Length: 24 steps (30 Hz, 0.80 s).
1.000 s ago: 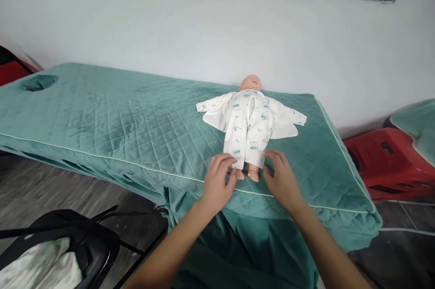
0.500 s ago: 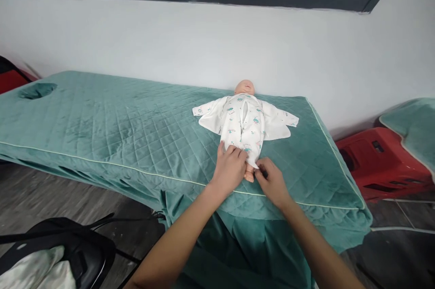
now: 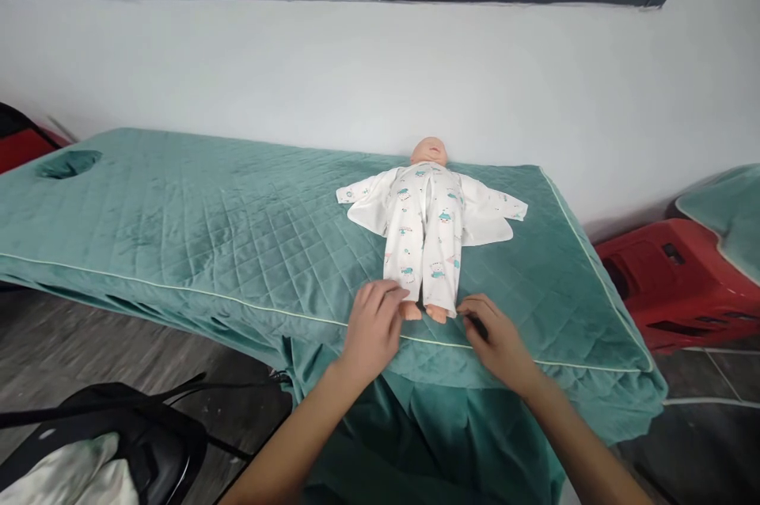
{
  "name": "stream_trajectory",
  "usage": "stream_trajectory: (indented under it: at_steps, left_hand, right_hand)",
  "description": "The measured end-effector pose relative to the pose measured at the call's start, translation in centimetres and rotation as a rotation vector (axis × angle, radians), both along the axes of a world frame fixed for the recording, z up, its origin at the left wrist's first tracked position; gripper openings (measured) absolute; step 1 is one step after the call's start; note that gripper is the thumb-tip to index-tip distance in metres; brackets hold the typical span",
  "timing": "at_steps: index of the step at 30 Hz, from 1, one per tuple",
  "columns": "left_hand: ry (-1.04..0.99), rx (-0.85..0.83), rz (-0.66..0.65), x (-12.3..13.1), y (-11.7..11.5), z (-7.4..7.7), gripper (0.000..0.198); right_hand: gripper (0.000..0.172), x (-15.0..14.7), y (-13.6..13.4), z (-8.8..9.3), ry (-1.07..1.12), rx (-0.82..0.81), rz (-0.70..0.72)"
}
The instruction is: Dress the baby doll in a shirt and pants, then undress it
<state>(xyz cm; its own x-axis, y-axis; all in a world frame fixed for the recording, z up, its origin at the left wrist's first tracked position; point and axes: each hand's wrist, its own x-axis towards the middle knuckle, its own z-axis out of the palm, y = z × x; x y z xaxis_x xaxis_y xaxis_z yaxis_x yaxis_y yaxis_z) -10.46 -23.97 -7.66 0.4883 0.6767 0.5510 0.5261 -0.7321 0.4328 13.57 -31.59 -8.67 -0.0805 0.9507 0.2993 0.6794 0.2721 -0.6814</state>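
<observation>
A baby doll [image 3: 428,150] lies face up on a green quilted bed [image 3: 237,220], its head toward the wall. It wears a white printed top [image 3: 380,200] spread open at both sides and white printed trousers [image 3: 424,252]. Two bare feet stick out near the bed's front edge. My left hand [image 3: 371,327] has curled fingers at the cuff of the left trouser leg. My right hand [image 3: 499,335] pinches at the cuff of the right trouser leg. Both hands rest on the bed edge beside the feet.
A white wall runs behind the bed under a dark window frame. Red plastic furniture [image 3: 670,283] stands at the right with another green cover [image 3: 730,212] on it. A black chair [image 3: 136,426] holding pale cloth [image 3: 77,477] sits at the lower left. The bed has a face hole [image 3: 66,163].
Half a second ago both hands gripped the trousers higher up the doll's legs. They have since drawn back to the cuffs, and the trouser legs now lie straight down to the feet.
</observation>
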Motion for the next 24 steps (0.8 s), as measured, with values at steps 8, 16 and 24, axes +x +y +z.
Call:
stream_trajectory:
  at_steps: [8, 16, 24]
  left_hand:
    - [0.001, -0.127, 0.019, -0.7, 1.0, -1.5, 0.016]
    - [-0.126, -0.300, -0.204, -2.3, 4.1, -0.6, 0.013]
    - [0.374, -0.028, 0.027, 1.2, 14.1, -1.2, 0.037]
  right_hand:
    - [0.023, 1.9, 3.9, -0.9, -0.105, 0.158, -0.210]
    - [0.038, 3.2, 10.8, -1.0, -0.527, 0.142, -0.215]
    - [0.023, 4.0, 14.1, -0.5, -0.715, 0.079, -0.234]
